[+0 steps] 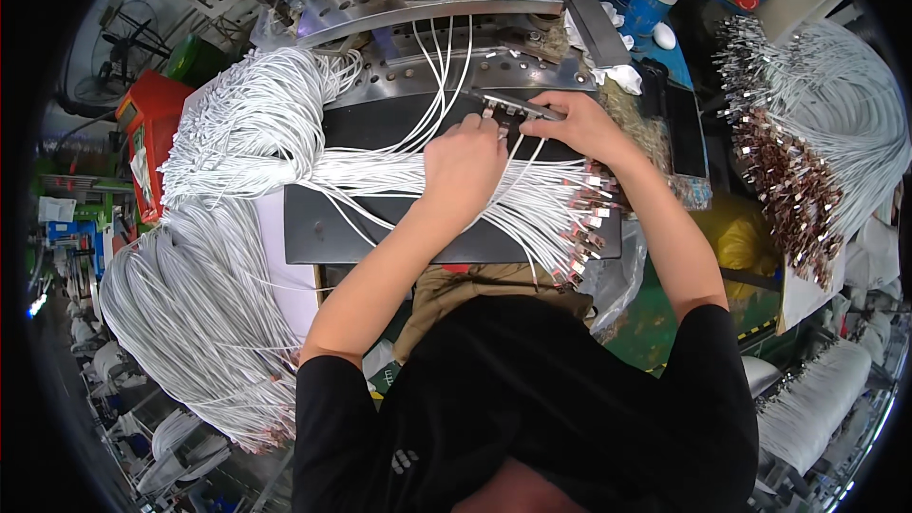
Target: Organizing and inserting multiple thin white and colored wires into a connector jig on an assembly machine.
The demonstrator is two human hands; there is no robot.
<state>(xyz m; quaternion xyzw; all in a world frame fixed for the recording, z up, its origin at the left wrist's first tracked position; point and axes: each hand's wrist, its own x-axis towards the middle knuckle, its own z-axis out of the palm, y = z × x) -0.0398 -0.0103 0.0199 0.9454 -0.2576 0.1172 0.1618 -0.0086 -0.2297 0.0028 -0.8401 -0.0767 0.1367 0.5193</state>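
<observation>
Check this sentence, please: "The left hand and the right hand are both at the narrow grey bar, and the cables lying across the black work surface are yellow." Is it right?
Not quite: the cables lying across the black work surface are white, not yellow, as the head view shows. The left hand and right hand are indeed both at the narrow grey bar.

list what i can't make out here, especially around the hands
Head view, upper ends of the loose white cables: hidden by the metal plate.
Head view, cables under the left hand: covered by it.
Head view, details on the grey strip: too small.
Head view, right-hand cable coil: cut off at the rim.
</observation>
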